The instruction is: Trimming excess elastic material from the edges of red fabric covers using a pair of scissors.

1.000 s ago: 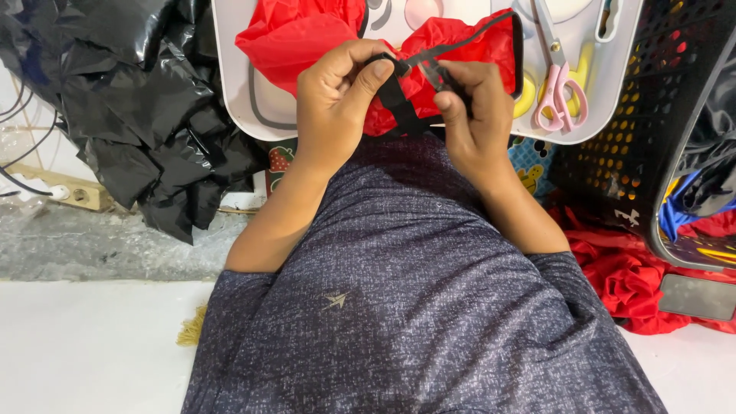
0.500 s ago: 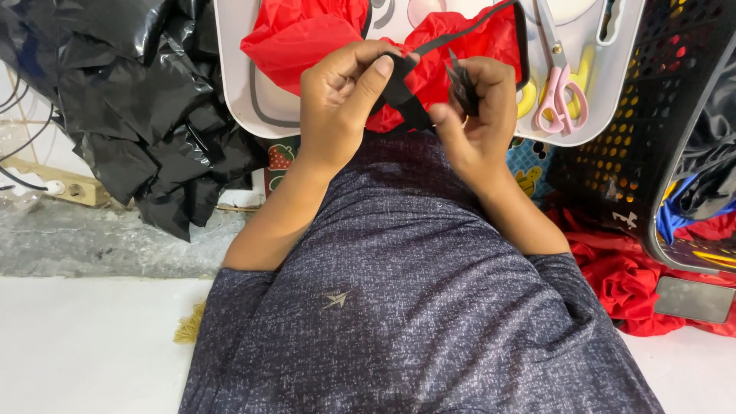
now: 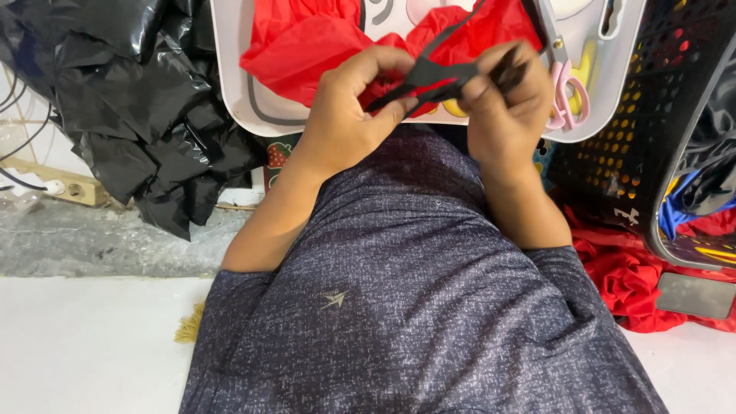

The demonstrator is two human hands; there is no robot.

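Note:
My left hand (image 3: pixel 349 115) and my right hand (image 3: pixel 506 107) both grip a black strap (image 3: pixel 429 77) stretched between them, just above my lap. The strap runs up to a bunch of red fabric (image 3: pixel 307 42) that lies on a white tray (image 3: pixel 230 69). My right hand pinches the strap's end, pulled to the right; whether a small black buckle is in its fingers I cannot tell. My left thumb and fingers pinch the strap near its middle.
Pink-handled scissors (image 3: pixel 563 84) lie on the tray by my right hand. Crumpled black plastic (image 3: pixel 130 100) sits at left with a power strip (image 3: pixel 65 188). A black perforated basket (image 3: pixel 659 115) stands at right, red cloth (image 3: pixel 636 284) and a dark phone (image 3: pixel 696 295) below it.
My right hand has moved right and up, drawing the black strap taut and level. My left hand shifted slightly down, still pinching the strap. The red fabric rose a little.

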